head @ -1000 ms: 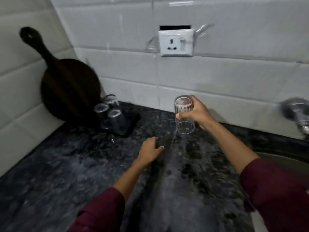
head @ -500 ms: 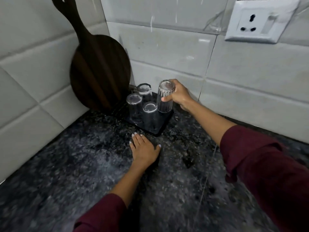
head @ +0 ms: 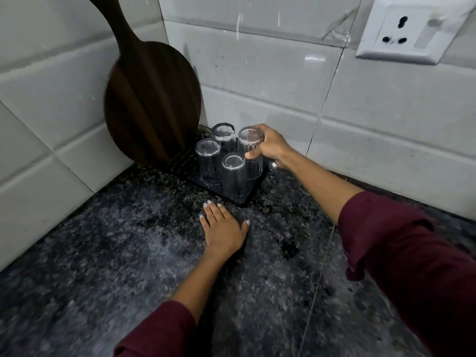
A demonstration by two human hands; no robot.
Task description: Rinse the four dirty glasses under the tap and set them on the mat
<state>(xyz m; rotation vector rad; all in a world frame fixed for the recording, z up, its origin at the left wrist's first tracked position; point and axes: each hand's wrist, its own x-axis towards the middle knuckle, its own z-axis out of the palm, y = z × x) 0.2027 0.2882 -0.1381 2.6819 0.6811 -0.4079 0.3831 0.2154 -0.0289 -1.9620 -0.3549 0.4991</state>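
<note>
Right hand (head: pixel 270 148) fingers grip the inverted fourth clear ribbed glass (head: pixel 253 155); seat it flat on the black mat (head: pixel 244 199), then release gently. Left hand (head: pixel 222 231) lies flat and empty.

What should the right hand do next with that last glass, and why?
Probably let go and draw back. The right hand grips the fourth glass, which stands upside down on the mat beside three others; the left hand lies flat on the counter.

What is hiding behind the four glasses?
Behind the glasses a dark wooden board leans on the white tiled wall. The board covers the corner; the mat's back edge is hidden too.
</note>
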